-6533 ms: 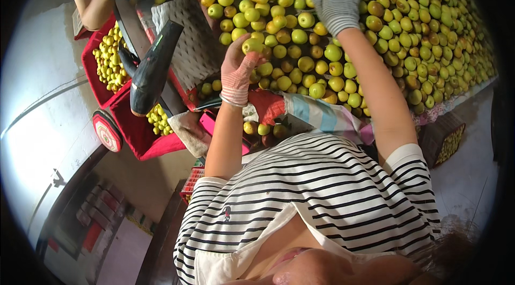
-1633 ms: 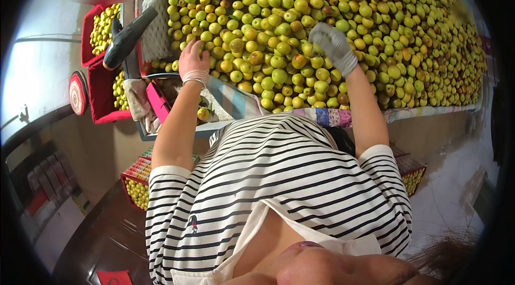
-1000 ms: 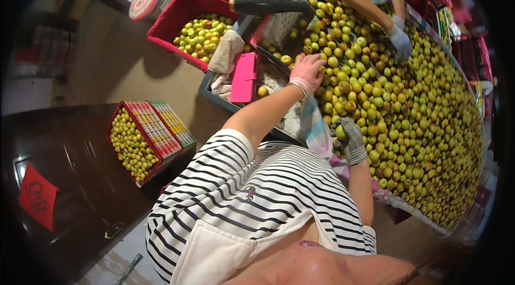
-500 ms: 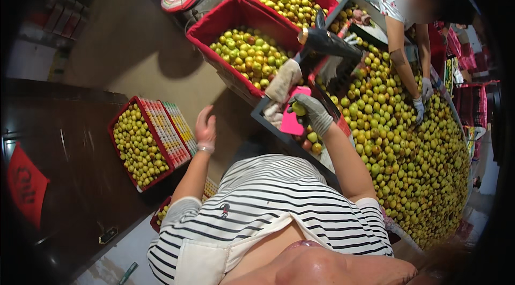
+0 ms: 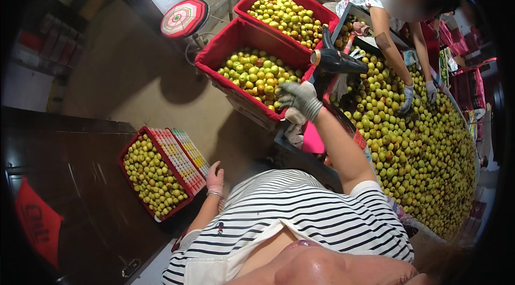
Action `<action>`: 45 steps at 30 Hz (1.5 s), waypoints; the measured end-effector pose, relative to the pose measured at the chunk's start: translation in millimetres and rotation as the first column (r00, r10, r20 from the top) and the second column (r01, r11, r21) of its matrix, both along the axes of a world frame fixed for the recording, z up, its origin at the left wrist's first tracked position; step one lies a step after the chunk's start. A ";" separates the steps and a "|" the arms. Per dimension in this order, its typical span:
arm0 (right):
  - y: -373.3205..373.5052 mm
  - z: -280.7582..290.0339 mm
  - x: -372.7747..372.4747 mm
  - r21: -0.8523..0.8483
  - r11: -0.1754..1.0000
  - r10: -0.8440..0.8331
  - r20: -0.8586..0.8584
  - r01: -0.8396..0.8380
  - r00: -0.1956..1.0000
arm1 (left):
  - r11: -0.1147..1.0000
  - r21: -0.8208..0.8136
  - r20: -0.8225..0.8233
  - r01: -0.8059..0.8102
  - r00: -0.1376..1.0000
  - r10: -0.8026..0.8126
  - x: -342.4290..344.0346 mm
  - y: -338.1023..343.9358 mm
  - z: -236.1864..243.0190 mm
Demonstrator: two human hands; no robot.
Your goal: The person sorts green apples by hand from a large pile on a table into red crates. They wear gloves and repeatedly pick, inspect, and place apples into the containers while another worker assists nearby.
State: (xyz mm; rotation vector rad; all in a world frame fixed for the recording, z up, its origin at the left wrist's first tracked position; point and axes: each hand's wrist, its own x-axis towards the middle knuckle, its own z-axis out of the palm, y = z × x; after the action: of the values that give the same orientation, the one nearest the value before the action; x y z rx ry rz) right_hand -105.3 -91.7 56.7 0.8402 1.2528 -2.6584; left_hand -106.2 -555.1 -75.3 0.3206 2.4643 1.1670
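Since half a second ago, the left hand (image 5: pixel 215 180) has dropped lower beside the small red crate of green fruit (image 5: pixel 155 175) on the floor, fingers loosely spread, holding nothing. Over the near rim of the big red crate (image 5: pixel 252 73), the gloved right hand (image 5: pixel 299 97) hangs with fingers curled; whether it grips fruit cannot be told. A black hair dryer (image 5: pixel 335 61) sits just beyond it.

A round stool (image 5: pixel 184 17) with a red, green and white striped cushion stands on a bare floor (image 5: pixel 134 81). Behind it, a far red tub (image 5: pixel 287 9) holds yellow-green fruit. A huge fruit heap (image 5: pixel 424 140) covers a long table, where another person's gloved hand (image 5: pixel 407 97) rests. A black tool (image 5: pixel 335 61), possibly a hair dryer, sits at the heap's edge.
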 end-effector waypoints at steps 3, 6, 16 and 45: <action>-45.8 -90.1 21.4 -0.136 0.932 0.286 -0.297 -0.337 0.911 | 1.000 -0.013 0.077 -0.016 0.997 0.017 -4.6 -13.3 12.1; -121.8 -81.2 54.6 0.018 0.863 0.473 -0.384 -0.506 0.793 | 0.994 -0.100 0.178 0.048 0.984 -0.030 -13.9 -56.3 7.6; -164.1 -196.1 81.4 0.489 0.425 0.410 0.646 -0.762 0.644 | 0.974 -0.055 0.131 0.220 0.969 -0.212 -160.2 -14.3 15.1; -143.3 -149.8 -563.5 0.710 0.691 -0.146 0.323 -0.137 0.935 | 0.775 -0.112 0.117 0.622 0.783 -0.611 -776.4 38.0 64.2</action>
State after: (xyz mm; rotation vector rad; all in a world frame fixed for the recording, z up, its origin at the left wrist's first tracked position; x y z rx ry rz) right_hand -668.8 -235.0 -93.1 1.3239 2.2037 -1.7995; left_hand -882.7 -517.1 -11.1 0.9436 2.0956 0.6906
